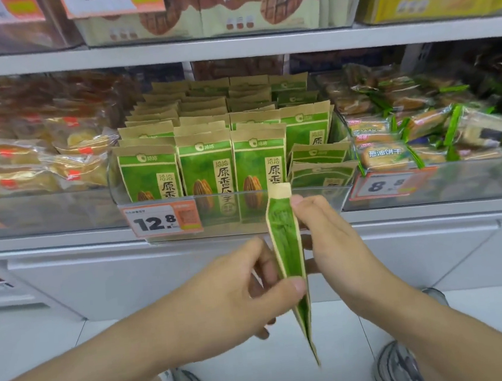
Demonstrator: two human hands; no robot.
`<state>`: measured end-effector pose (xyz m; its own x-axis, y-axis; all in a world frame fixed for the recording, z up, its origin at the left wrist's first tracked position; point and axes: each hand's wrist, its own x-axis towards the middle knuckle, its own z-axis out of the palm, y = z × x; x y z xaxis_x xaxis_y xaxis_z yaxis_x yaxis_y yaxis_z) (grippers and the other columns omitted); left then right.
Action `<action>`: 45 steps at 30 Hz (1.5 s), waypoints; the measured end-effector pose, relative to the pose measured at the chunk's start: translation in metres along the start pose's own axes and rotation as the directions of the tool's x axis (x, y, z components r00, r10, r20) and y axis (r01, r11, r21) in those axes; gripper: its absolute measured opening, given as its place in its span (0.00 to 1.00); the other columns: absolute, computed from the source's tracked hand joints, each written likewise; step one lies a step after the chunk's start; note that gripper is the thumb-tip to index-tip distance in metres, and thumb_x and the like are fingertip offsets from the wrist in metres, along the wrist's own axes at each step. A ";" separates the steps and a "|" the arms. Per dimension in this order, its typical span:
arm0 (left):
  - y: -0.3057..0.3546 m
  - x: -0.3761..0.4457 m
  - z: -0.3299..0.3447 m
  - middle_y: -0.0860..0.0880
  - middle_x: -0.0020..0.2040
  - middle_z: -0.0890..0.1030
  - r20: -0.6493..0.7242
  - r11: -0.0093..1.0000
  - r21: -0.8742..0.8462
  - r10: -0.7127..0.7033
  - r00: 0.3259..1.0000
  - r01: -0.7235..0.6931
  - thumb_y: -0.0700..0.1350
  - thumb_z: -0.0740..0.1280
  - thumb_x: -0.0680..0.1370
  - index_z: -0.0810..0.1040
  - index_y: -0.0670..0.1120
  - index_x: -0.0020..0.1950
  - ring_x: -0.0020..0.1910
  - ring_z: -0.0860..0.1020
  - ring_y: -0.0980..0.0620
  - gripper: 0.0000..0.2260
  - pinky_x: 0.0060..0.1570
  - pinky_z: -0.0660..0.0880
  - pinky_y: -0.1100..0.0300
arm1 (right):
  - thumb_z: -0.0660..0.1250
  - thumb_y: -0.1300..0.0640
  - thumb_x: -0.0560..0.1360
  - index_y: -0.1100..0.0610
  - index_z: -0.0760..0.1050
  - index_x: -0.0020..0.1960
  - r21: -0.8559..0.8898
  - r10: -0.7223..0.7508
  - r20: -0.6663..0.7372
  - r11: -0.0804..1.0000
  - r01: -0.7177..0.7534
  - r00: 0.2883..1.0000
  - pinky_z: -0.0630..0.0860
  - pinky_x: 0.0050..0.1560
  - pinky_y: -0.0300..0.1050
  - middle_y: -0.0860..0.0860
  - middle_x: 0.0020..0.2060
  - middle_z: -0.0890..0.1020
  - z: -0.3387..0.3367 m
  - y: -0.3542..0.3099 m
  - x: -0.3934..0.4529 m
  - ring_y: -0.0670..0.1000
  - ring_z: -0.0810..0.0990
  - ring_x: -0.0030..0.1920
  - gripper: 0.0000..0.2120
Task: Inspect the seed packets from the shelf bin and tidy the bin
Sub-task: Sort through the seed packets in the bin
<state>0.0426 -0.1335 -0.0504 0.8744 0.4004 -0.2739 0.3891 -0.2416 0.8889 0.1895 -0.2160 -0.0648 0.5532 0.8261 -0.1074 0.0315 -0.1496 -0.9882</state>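
Both hands' grip (284,278) pinched on edge-on green, tan-bordered seed packet (288,248).

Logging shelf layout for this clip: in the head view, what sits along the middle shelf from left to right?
Clear-wrapped yellow snacks → 12.8 price tag → bin of green seed packets → 8.8 price tag → green-wrapped biscuits.

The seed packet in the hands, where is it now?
In the head view the seed packet is held edge-on at centre, between the left hand and right hand, below the clear bin.
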 end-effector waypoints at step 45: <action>-0.008 -0.007 0.005 0.43 0.36 0.78 -0.008 0.912 -0.404 0.077 0.997 -0.074 0.67 0.50 0.80 0.80 0.50 0.44 0.37 0.78 0.51 0.27 0.42 0.78 0.55 | 0.60 0.53 0.80 0.54 0.75 0.41 0.240 -0.072 0.266 0.971 0.006 0.961 0.78 0.30 0.51 0.63 0.34 0.79 0.013 0.012 -0.020 0.62 0.78 0.30 0.12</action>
<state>0.0346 -0.1392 -0.0578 0.8993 0.3880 -0.2016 0.1731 0.1075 0.9790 0.1678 -0.2277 -0.0761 0.3080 0.9494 -0.0609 -0.1656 -0.0096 -0.9862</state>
